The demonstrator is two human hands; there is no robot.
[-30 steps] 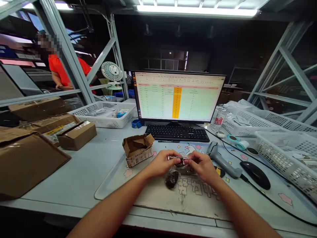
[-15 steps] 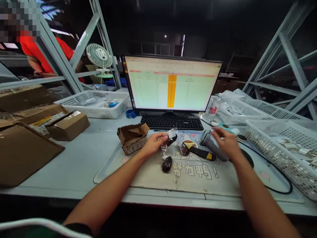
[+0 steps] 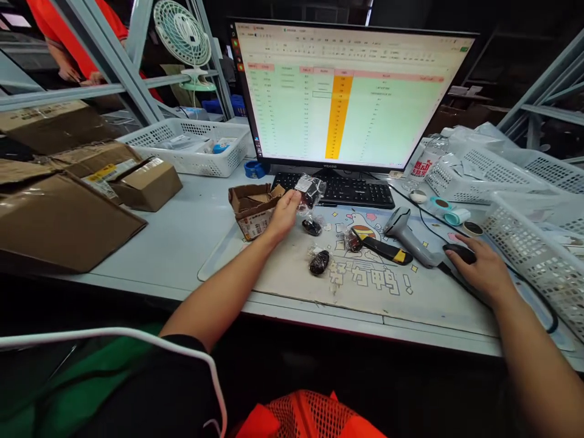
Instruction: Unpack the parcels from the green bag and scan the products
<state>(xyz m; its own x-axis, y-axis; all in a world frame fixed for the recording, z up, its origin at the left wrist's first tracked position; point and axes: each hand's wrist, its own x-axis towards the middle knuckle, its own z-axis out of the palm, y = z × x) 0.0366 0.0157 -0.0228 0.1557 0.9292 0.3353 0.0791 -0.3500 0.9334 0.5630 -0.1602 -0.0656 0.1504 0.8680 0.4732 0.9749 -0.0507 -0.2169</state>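
My left hand [image 3: 285, 213] pinches a small clear plastic packet [image 3: 310, 188] with a dark item and a white label, held over the keyboard's front edge. My right hand [image 3: 486, 267] rests closed over a black computer mouse [image 3: 460, 253] on the mat. Two dark, rounded pieces in clear wrap, one farther back [image 3: 312, 227] and one nearer me [image 3: 319, 262], lie below my left hand. A third wrapped dark piece [image 3: 353, 240] touches the end of a black and yellow utility knife [image 3: 387, 249]. Beside the mouse lies a grey barcode scanner [image 3: 410, 238].
A torn, open cardboard box [image 3: 255, 222] stands beside my left hand. Behind are a keyboard [image 3: 360, 191] and a lit monitor [image 3: 292, 115]. Cardboard boxes [image 3: 68, 219] crowd the left; white baskets [image 3: 520, 234] line the right. A person's red sleeve [image 3: 107, 18] shows behind the frame.
My right hand has gone from beside the scanner to the mouse at the right. My left hand still holds the packet, now nearer the keyboard. The view has shifted closer to the screen.
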